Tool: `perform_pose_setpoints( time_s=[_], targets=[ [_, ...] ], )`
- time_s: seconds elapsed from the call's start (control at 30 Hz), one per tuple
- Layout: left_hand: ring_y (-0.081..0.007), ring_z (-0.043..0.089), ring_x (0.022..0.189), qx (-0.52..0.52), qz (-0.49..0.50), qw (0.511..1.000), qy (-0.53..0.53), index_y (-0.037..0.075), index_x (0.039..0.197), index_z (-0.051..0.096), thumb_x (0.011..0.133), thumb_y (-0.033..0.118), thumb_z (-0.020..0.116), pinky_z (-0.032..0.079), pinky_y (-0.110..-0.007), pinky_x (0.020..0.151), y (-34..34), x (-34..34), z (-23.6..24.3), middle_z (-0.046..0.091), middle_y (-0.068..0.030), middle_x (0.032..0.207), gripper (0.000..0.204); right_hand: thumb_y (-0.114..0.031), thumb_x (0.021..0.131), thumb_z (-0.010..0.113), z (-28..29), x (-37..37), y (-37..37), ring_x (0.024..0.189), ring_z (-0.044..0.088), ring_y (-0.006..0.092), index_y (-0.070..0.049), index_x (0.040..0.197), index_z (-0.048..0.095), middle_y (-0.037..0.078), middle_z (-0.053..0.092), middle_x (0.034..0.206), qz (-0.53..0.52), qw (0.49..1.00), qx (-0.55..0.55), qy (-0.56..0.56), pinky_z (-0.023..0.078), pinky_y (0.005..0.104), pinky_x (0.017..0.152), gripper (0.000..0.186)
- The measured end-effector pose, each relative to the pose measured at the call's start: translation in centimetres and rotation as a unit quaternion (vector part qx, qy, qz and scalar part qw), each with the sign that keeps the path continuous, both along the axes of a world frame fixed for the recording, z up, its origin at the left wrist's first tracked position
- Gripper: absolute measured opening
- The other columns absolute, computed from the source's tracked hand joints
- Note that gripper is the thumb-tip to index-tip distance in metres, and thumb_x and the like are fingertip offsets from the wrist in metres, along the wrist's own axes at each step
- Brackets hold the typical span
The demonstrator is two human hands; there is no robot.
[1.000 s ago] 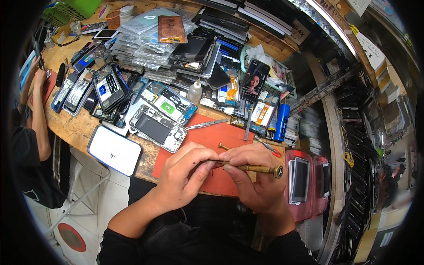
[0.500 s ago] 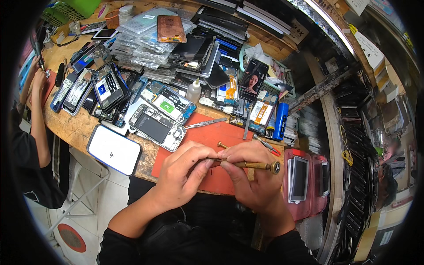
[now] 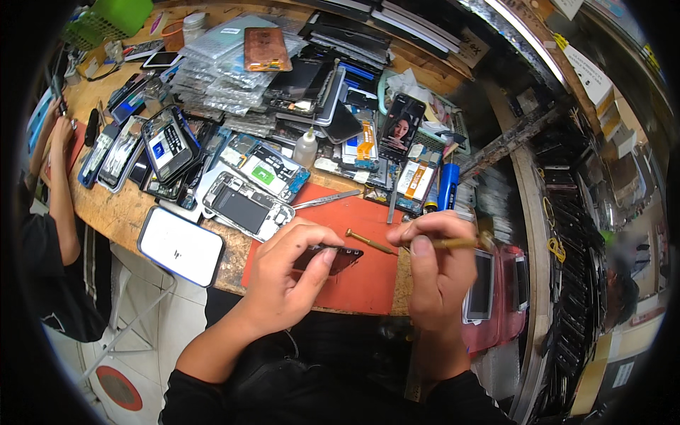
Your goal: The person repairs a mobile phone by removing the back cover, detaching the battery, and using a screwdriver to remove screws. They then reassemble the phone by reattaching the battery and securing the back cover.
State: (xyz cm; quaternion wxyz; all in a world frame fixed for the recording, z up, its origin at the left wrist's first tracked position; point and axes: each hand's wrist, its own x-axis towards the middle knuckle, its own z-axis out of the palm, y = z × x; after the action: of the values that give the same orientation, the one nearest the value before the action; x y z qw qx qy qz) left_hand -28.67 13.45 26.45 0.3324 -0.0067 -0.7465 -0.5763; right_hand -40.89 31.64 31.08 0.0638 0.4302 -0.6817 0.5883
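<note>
My left hand (image 3: 283, 276) is closed around a dark, thin phone part (image 3: 345, 261), tilted so that its edge with small openings faces up. Most of the part is covered by my fingers. To the right, my right hand (image 3: 435, 265) pinches a brass screwdriver (image 3: 459, 243), which is blurred and lies nearly level. A gap separates this tool from the phone part. Between my hands, a second brass screwdriver (image 3: 370, 241) rests on the red mat (image 3: 361, 290). Just beyond the left hand lies an opened white-framed phone (image 3: 244, 205), with metal tweezers (image 3: 329, 199) beside it.
Several opened phones (image 3: 265, 173) and a stack of bubble-wrapped pieces (image 3: 227, 67) crowd the bench. A white dropper bottle (image 3: 305, 147) stands among them. A white-screened phone (image 3: 180, 246) sits at the front left edge. Another person's arm (image 3: 62, 198) is at far left.
My right hand has moved right with the brass screwdriver, away from the left hand. The phone part in my left hand now shows more plainly.
</note>
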Motion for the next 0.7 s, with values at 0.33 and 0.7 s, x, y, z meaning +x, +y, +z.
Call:
perform_pose_setpoints(
  time_s=[0.33, 0.7],
  targets=[
    [-0.0049, 0.063, 0.094, 0.419, -0.028, 0.905, -0.06, 0.001, 0.129, 0.069, 0.113, 0.012, 0.07, 0.053, -0.023, 0.087, -0.2, -0.5, -2.7, 0.071, -0.0015, 0.112, 0.019, -0.01, 0.106, 0.069, -7.1, -4.2, 2.9, 0.097, 0.071, 0.0436, 0.002, 0.129, 0.069, 0.022, 0.069, 0.111, -0.174, 0.897, 0.336, 0.23, 0.056, 0.0513, 0.085, 0.026],
    [-0.0115, 0.073, 0.101, 0.535, -0.037, 0.844, 0.005, 0.003, 0.128, 0.067, 0.116, 0.013, 0.066, 0.06, -0.03, 0.092, 1.5, 1.4, -2.7, 0.077, -0.0063, 0.113, 0.015, -0.011, 0.102, 0.08, -7.0, 3.7, 1.8, 0.075, 0.067, 0.0224, 0.002, 0.119, 0.071, 0.011, 0.069, 0.091, 0.155, 0.942, 0.24, -0.173, 0.053, 0.0336, 0.071, 0.023]
  ],
)
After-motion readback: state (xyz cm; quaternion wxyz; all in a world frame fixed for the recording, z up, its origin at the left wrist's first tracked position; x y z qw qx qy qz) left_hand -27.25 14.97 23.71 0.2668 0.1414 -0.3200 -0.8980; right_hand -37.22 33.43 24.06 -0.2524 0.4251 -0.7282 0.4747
